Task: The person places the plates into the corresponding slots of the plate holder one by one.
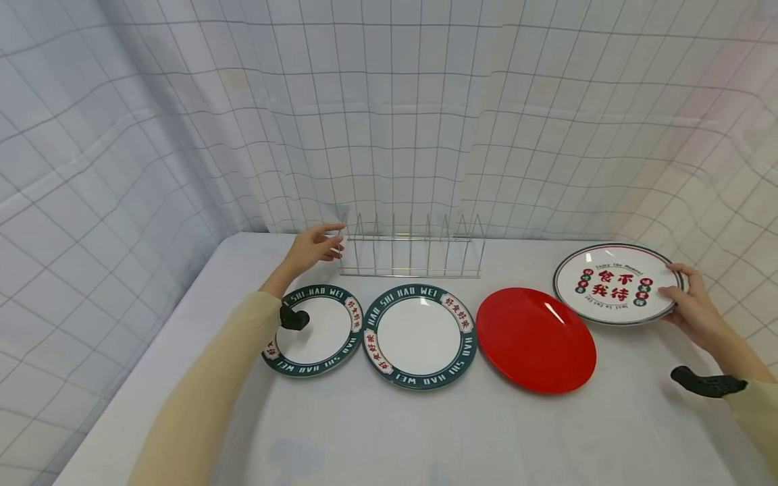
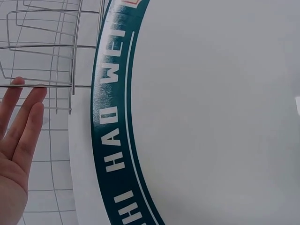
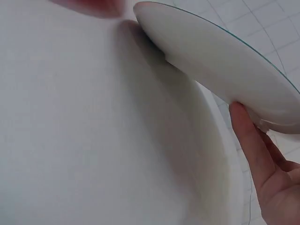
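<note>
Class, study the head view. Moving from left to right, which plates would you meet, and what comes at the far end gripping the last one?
First green-rimmed plate → second green-rimmed plate → red plate → white plate with red characters → right hand, gripping that last plate's edge.

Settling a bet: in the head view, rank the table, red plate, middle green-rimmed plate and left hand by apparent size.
1. Table
2. Red plate and middle green-rimmed plate: too alike to rank
3. Left hand

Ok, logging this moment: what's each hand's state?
Left hand: open, at the silver metal wire rack.
Right hand: holding the white, dark-rimmed plate with red characters.
</note>
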A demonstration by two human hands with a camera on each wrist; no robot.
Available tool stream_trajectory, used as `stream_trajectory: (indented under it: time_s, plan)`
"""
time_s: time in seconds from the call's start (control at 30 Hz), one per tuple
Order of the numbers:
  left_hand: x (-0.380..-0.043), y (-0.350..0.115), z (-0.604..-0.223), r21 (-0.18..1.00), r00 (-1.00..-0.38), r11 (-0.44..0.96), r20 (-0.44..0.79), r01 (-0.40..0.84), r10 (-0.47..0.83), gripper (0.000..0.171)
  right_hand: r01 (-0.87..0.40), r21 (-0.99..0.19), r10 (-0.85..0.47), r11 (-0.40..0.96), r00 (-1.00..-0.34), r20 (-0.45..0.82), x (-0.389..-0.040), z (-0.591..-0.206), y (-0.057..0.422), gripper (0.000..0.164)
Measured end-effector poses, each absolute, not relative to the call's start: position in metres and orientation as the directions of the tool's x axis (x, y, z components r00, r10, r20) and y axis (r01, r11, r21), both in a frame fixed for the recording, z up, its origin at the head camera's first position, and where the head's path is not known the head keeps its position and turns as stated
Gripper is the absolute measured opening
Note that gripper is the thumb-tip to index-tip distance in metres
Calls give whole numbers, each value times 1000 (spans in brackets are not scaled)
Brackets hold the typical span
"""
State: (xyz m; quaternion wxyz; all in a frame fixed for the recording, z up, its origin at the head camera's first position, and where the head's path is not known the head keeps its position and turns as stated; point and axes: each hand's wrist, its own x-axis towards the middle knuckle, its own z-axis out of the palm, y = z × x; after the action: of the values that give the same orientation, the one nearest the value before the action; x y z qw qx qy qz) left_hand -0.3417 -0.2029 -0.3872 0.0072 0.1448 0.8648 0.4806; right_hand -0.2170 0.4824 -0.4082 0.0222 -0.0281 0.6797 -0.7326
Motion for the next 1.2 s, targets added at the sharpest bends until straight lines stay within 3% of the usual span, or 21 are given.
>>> stream_trajectory:
  time_s: [0.2, 0.5, 0.67, 0.9, 1.2]
  plan:
    - [-341, -203, -386, 830, -953, 496, 130, 255, 273, 47, -97, -994, 108, 45, -989, 101, -216, -396, 464, 39]
    - [-340, -202, -383, 843, -962, 492, 101, 219, 254, 46, -151, -929, 163, 339, -963, 216, -214, -371, 443, 39]
    - [-341, -204, -382, 853, -964, 480, 87, 203, 253, 47, -192, -939, 173, 284, -953, 247, -214, -356, 430, 39]
    - [-315, -190, -351, 867, -969, 472, 44, 159, 244, 46, -240, -962, 151, 132, -954, 259, -213, -335, 405, 38]
    - [-327, -193, -364, 873, -970, 467, 25, 140, 243, 47, -232, -948, 129, 218, -956, 263, -216, -317, 365, 37]
